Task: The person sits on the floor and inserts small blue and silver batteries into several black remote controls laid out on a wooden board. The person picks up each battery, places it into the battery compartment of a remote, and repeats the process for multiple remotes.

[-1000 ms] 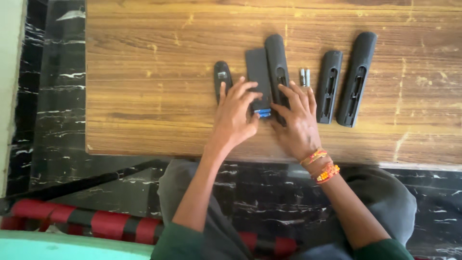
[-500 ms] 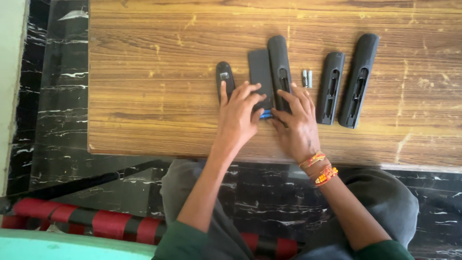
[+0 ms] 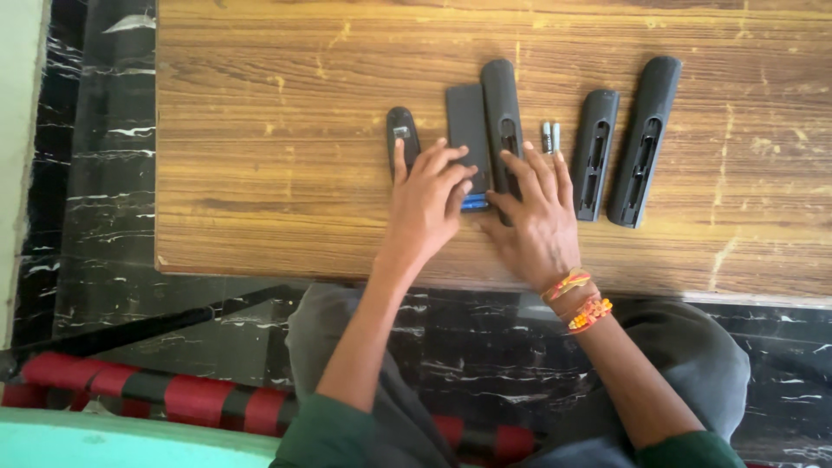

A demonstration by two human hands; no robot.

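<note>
Your fingers [image 3: 451, 160] of the left hand [image 3: 426, 204] lie spread flat on the flat black rectangular remote [image 3: 466, 130], gripping nothing, its blue end [image 3: 474, 203] at your fingertips. Your right hand [image 3: 536, 217] rests extended on the long black plastic remote with an open battery slot [image 3: 500, 100] touching it. Press evenly and keep both pieces steady on the scuffed wooden tabletop [image 3: 260, 156]. Two small silver batteries [image 3: 550, 137] lie just beside; two more black slotted remotes [image 3: 620, 143] wait farther right, a small black oval remote [image 3: 399, 130] left.

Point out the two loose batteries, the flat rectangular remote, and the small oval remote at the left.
loose batteries [image 3: 550, 138], head view, middle of the pair.
flat rectangular remote [image 3: 466, 121], head view, its upper back face.
small oval remote [image 3: 400, 134], head view, its upper half.
</note>
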